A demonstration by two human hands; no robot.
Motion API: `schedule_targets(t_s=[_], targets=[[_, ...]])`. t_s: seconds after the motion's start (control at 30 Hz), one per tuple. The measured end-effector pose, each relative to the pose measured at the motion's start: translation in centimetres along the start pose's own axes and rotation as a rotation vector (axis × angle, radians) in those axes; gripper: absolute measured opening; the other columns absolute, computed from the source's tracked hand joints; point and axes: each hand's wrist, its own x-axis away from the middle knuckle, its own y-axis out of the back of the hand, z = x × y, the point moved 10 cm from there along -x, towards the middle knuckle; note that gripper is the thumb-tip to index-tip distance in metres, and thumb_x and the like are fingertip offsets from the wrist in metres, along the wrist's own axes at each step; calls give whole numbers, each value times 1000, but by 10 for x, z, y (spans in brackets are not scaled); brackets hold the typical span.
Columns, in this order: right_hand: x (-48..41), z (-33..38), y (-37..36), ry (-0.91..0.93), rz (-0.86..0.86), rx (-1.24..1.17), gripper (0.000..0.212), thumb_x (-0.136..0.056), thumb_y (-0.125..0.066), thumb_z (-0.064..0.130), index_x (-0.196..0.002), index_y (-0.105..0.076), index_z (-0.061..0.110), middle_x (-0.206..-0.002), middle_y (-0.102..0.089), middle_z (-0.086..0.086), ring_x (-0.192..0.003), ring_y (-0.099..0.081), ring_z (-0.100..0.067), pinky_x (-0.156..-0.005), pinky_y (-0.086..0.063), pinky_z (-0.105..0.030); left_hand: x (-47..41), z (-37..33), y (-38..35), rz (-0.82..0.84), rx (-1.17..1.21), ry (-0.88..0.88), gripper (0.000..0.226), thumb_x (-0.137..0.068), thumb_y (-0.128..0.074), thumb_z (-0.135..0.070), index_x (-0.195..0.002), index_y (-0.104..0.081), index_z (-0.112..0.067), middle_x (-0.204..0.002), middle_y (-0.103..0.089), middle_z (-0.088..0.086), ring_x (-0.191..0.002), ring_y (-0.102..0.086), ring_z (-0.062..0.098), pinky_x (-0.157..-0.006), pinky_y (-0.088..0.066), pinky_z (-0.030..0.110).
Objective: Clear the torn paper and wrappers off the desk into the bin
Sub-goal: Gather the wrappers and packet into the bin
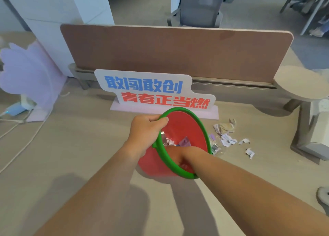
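A red bin (185, 125) with a green rim is tilted toward me on the desk (71, 146). My left hand (146, 129) grips the rim on its left side. My right hand (179, 157) reaches inside the bin; its fingers are hidden behind the rim, so I cannot tell whether they hold anything. Several scraps and a purple wrapper (185, 142) lie inside the bin. Torn paper pieces (227, 138) and a clear wrapper with a barcode (216, 148) lie on the desk just right of the bin.
A white sign (153, 89) with blue and red characters stands behind the bin, in front of a brown divider panel (178, 50). A lilac cut-out board (26, 72) and white cables (21, 129) are at the left. A small round side table (300, 88) stands at the right.
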Motion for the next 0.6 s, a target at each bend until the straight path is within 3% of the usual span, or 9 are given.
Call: schedule_targets(t_s=[0.07, 0.1, 0.17, 0.23, 0.3, 0.4, 0.47, 0.53, 0.6], targets=[[-4, 9, -4, 42, 40, 56, 21, -92, -35, 15, -102, -53, 11, -86, -56, -11, -73, -54, -21, -67, -46, -29, -3, 4, 4, -28, -5, 14, 14, -78, -71, -22, -66, -76, -16, -72, -61, 8, -66, -53, 14, -66, -44, 29], [-9, 10, 0, 87, -3, 81, 34, -88, -37, 26, -113, -53, 9, -101, -61, -14, -89, -60, -27, -81, -50, -39, -3, 4, 4, -38, -27, 8, 17, -78, -70, -23, -68, -76, -11, -70, -60, 9, -65, -52, 13, -64, -44, 29], [-3, 15, 12, 183, -102, 78, 45, -74, -39, 38, -103, -61, 10, -103, -65, -13, -97, -62, -29, -89, -49, -43, -1, -3, -4, -34, -106, -35, 30, -74, -68, -31, -73, -73, -1, -62, -57, 12, -59, -48, 13, -59, -46, 29], [16, 14, 29, 254, -204, -18, 15, -74, -46, 23, -73, -59, 16, -75, -63, -2, -74, -58, -20, -68, -47, -29, 0, -17, -17, -17, -233, -100, 34, -72, -66, -33, -68, -72, 0, -55, -59, 20, -51, -46, 12, -52, -42, 26], [41, 6, 54, 321, -321, -196, 25, -76, -49, -2, -69, -58, 20, -68, -60, 6, -63, -55, -8, -57, -43, -19, -3, -30, -27, -23, -303, -139, 30, -76, -66, -25, -57, -69, -2, -44, -57, 12, -41, -44, 9, -47, -36, 20], [82, -25, 100, 449, -623, -534, 39, -66, -46, -16, -64, -61, 20, -68, -63, 5, -65, -60, -4, -68, -48, -20, -10, -39, -39, -51, -352, -173, 26, -77, -67, -21, -58, -69, -3, -44, -55, 15, -40, -41, 11, -42, -32, 17], [111, -78, 131, 357, -999, -638, 35, -67, -44, -14, -65, -60, 18, -72, -63, 4, -73, -59, -12, -74, -48, -25, -14, -42, -46, -69, -384, -185, 26, -77, -67, -21, -59, -69, -2, -50, -54, 23, -45, -37, 13, -41, -30, 17], [134, -141, 144, 143, -1315, -577, 26, -74, -50, -8, -81, -61, 15, -90, -62, -3, -86, -55, -17, -80, -43, -29, -19, -43, -50, -76, -420, -186, 25, -77, -66, -21, -57, -68, -5, -52, -56, 23, -46, -38, 14, -42, -32, 17], [132, -203, 140, -85, -1391, -493, 24, -83, -57, 8, -106, -60, 14, -122, -51, -10, -109, -50, -24, -91, -39, -30, -26, -43, -51, -81, -469, -174, 22, -77, -66, -22, -62, -71, -8, -56, -61, 22, -47, -43, 14, -44, -39, 19]])
